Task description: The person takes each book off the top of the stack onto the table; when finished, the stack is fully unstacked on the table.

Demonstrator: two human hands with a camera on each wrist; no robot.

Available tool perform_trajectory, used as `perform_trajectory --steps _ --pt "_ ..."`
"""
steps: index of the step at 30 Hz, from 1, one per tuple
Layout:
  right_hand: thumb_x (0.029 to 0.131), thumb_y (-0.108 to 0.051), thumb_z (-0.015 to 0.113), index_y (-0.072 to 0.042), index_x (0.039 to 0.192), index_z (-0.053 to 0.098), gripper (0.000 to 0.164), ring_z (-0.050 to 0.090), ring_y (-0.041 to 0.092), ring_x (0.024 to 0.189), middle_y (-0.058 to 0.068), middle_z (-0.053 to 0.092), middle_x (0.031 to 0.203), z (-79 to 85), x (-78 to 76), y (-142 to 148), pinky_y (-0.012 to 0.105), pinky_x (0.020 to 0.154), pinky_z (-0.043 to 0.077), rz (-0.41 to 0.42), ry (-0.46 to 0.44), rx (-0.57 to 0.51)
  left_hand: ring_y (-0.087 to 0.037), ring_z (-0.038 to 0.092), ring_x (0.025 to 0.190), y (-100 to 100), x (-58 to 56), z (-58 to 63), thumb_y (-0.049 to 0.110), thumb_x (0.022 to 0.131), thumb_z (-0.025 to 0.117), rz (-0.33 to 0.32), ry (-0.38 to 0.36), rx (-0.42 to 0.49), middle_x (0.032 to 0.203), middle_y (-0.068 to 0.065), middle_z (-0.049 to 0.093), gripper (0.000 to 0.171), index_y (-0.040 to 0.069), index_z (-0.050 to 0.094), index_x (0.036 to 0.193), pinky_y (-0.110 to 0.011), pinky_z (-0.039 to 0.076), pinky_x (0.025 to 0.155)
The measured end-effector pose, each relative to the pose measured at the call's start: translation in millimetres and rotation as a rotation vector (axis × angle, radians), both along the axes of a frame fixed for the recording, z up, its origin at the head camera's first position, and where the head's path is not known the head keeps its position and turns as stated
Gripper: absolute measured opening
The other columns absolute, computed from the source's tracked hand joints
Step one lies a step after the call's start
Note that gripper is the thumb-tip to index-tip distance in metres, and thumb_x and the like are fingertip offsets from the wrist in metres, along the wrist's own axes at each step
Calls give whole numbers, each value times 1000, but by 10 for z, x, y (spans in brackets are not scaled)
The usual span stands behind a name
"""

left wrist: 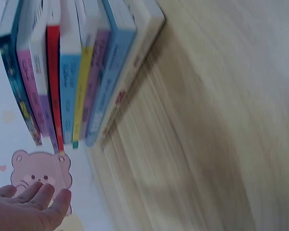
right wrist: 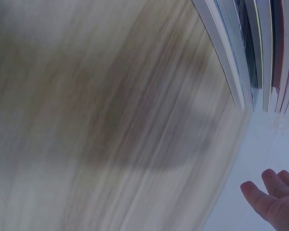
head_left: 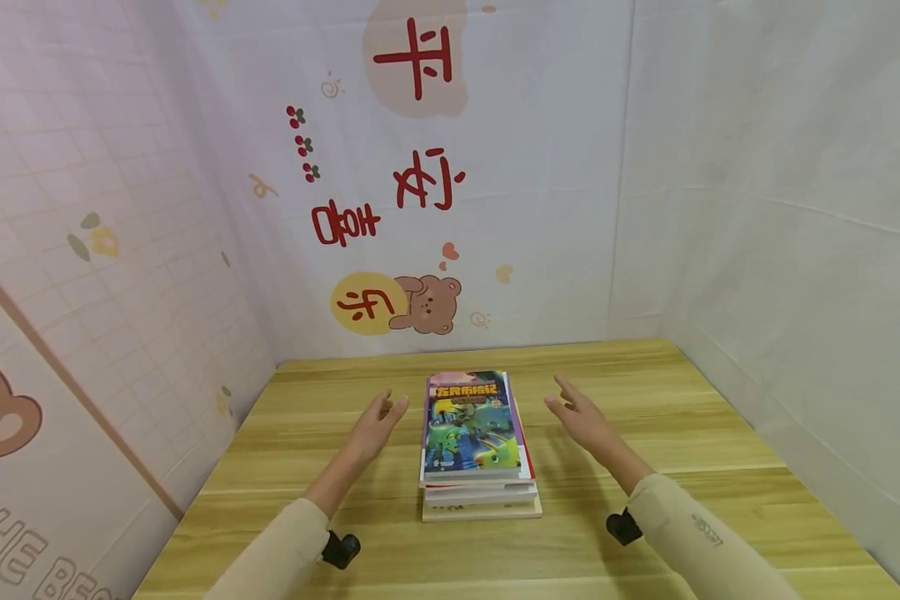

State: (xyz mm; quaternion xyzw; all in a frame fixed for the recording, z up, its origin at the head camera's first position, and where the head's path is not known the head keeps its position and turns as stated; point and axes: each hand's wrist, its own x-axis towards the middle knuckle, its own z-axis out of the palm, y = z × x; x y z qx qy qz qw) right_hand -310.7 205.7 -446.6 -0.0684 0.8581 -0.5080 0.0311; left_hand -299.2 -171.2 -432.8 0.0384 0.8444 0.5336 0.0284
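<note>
A stack of several books (head_left: 468,433) lies on the table, the top one showing a colourful cover with cartoon dinosaurs and yellow lettering. In the left wrist view the book spines (left wrist: 70,91) appear in blue, red, yellow, purple and cream. The page edges (right wrist: 260,53) face the right wrist camera. To the left of the stack is my left hand (head_left: 375,421), fingers extended and holding nothing. My right hand (head_left: 581,417) is on the opposite side, likewise with loose, extended fingers and nothing in it. Both hands are apart from the books.
The wood-grain table (head_left: 645,467) meets a white printed curtain (head_left: 540,167) at the back, with a bear and red characters on it. Curtain walls also rise on the left and right. A small black device (head_left: 341,550) sits at the left wrist, another (head_left: 624,527) at the right.
</note>
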Motion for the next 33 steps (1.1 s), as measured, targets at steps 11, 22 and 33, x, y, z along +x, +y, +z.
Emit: perform_trajectory --steps 11,22,33 --pt "103 -44 51 -15 158 28 66 35 48 138 27 35 153 -97 85 -146 65 107 32 -28 -17 -81 -47 40 133 187 110 -48 68 91 54 51 -43 137 149 -28 39 94 2 31 153 -57 39 106" --pt "100 -34 60 -10 150 43 58 43 45 133 27 44 147 -271 166 -284 61 105 37 -36 -36 -159 -44 40 134 318 247 -165 58 92 62 54 -58 170 146 -26 43 88 0 34 152 -57 35 109" --pt "100 -22 62 -3 145 49 51 45 49 130 32 47 141 -377 280 -373 60 102 42 17 -35 -174 -43 44 130 418 389 -301 38 95 68 -4 -31 203 141 -28 47 76 -6 36 148 -55 39 106"
